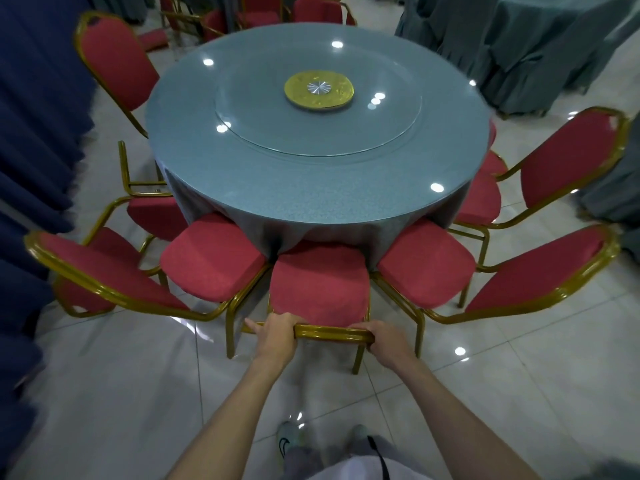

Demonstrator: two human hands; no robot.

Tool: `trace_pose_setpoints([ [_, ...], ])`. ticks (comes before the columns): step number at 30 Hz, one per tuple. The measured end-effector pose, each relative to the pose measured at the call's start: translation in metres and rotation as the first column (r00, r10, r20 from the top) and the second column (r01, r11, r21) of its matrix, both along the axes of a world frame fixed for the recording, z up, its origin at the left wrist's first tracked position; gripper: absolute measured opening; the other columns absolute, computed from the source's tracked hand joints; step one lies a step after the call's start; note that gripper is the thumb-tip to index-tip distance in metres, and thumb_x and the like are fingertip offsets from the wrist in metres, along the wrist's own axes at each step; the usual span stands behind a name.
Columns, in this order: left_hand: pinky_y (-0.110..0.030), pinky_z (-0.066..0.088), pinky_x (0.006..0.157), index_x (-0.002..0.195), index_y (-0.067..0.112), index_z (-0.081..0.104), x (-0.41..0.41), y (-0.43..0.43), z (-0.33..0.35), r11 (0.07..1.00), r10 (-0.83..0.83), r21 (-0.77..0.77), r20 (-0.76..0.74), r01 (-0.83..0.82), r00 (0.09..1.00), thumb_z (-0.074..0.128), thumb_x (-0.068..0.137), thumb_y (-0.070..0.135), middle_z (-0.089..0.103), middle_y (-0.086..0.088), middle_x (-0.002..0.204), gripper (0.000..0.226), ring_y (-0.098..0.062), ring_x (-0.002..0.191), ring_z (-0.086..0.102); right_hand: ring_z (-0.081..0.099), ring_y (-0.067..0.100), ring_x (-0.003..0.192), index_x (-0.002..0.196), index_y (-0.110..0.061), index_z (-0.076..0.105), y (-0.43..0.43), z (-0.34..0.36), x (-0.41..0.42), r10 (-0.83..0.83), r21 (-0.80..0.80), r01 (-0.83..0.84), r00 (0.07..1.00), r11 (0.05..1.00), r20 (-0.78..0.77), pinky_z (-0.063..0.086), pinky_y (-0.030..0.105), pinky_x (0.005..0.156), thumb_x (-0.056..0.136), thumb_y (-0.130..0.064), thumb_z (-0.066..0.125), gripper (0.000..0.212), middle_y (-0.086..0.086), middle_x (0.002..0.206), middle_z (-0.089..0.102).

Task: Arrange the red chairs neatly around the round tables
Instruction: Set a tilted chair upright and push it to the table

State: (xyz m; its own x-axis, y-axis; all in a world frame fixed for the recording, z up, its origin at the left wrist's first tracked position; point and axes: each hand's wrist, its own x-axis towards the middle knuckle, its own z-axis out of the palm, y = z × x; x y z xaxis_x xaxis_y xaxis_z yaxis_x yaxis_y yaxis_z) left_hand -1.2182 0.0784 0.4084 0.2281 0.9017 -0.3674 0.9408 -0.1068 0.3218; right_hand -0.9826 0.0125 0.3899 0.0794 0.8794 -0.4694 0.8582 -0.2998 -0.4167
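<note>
A round table with a grey-blue cloth and a glass turntable fills the middle of the view. Directly below me stands a red chair with a gold frame, its seat pushed up to the tablecloth. My left hand grips the left part of its top rail, index finger pointing left. My right hand grips the right end of the same rail. More red chairs flank it: one at the left, one at the right, and others further round the table.
Dark blue curtains hang along the left. Grey-draped tables and chairs stand at the back right. Further red chairs are behind the table. A gold disc sits at the turntable's centre. White floor tiles lie underfoot.
</note>
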Motion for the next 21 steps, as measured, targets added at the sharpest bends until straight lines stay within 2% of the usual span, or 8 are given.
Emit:
trace_pose_setpoints([
  [4, -0.080, 0.004, 0.113, 0.084, 0.038, 0.072, 0.003, -0.001, 0.000, 1.000, 0.008, -0.008, 0.008, -0.008, 1.000, 0.056, 0.076, -0.012, 0.068, 0.009, 0.086, 0.053, -0.024, 0.111, 0.062, 0.065, 0.012, 0.112, 0.129, -0.046, 0.066, 0.000, -0.003, 0.008, -0.012, -0.014, 0.011, 0.999, 1.000, -0.048, 0.055, 0.035, 0.090, 0.088, -0.003, 0.065, 0.059, -0.014, 0.123, 0.070],
  [7, -0.078, 0.009, 0.113, 0.080, 0.039, 0.067, -0.002, 0.000, -0.002, 1.000, -0.013, -0.020, 0.040, 0.014, 0.999, 0.062, 0.079, 0.001, 0.066, 0.013, 0.088, 0.039, -0.020, 0.111, 0.061, 0.066, 0.010, 0.105, 0.123, -0.037, 0.070, -0.002, -0.004, 0.016, -0.032, -0.022, 0.030, 0.992, 0.999, -0.125, 0.055, 0.034, 0.091, 0.087, -0.010, 0.071, 0.045, -0.013, 0.112, 0.072],
  [8, -0.076, 0.011, 0.114, 0.084, 0.039, 0.067, -0.001, -0.001, -0.003, 0.999, -0.041, -0.020, 0.040, 0.042, 0.998, 0.064, 0.079, 0.006, 0.066, 0.013, 0.091, 0.034, -0.019, 0.111, 0.060, 0.066, 0.008, 0.101, 0.120, -0.036, 0.071, -0.004, -0.004, 0.021, -0.036, -0.022, 0.033, 0.988, 0.999, -0.148, 0.055, 0.032, 0.088, 0.086, -0.012, 0.072, 0.042, -0.014, 0.107, 0.072],
  [11, -0.059, 0.025, 0.110, 0.107, 0.041, 0.068, 0.015, -0.006, -0.005, 0.986, -0.164, 0.038, 0.050, 0.162, 0.985, 0.065, 0.083, 0.022, 0.067, 0.015, 0.103, 0.031, -0.016, 0.109, 0.059, 0.063, -0.002, 0.092, 0.113, -0.036, 0.072, -0.009, -0.005, 0.038, -0.046, -0.001, 0.047, 0.974, 0.999, -0.221, 0.050, 0.021, 0.080, 0.084, -0.015, 0.075, 0.036, -0.019, 0.098, 0.069],
  [14, -0.044, 0.036, 0.093, 0.111, 0.042, 0.066, 0.040, -0.014, -0.005, 0.960, -0.259, 0.119, 0.037, 0.253, 0.965, 0.065, 0.084, 0.039, 0.066, 0.017, 0.101, 0.027, -0.014, 0.101, 0.060, 0.062, -0.008, 0.093, 0.112, -0.038, 0.071, -0.014, -0.007, 0.056, -0.031, 0.015, 0.037, 0.962, 0.999, -0.271, 0.045, 0.013, 0.077, 0.084, -0.021, 0.077, 0.033, -0.021, 0.099, 0.069],
  [18, -0.035, 0.028, 0.078, 0.106, 0.042, 0.065, 0.076, -0.024, -0.003, 0.932, -0.302, 0.208, -0.013, 0.298, 0.953, 0.064, 0.077, 0.051, 0.066, 0.018, 0.097, 0.030, -0.011, 0.093, 0.061, 0.063, -0.005, 0.104, 0.119, -0.031, 0.072, -0.015, -0.012, 0.090, -0.006, 0.021, 0.014, 0.939, 1.000, -0.343, 0.049, 0.015, 0.089, 0.086, -0.024, 0.078, 0.034, -0.018, 0.111, 0.071],
  [21, -0.034, 0.035, 0.079, 0.109, 0.040, 0.064, 0.107, -0.033, 0.000, 0.927, -0.320, 0.197, -0.029, 0.319, 0.947, 0.065, 0.078, 0.053, 0.066, 0.017, 0.102, 0.033, -0.012, 0.096, 0.061, 0.069, 0.004, 0.102, 0.117, -0.024, 0.074, -0.017, -0.014, 0.123, -0.073, 0.004, 0.083, 0.898, 0.997, -0.435, 0.055, 0.025, 0.092, 0.091, -0.014, 0.071, 0.029, -0.010, 0.110, 0.074],
])
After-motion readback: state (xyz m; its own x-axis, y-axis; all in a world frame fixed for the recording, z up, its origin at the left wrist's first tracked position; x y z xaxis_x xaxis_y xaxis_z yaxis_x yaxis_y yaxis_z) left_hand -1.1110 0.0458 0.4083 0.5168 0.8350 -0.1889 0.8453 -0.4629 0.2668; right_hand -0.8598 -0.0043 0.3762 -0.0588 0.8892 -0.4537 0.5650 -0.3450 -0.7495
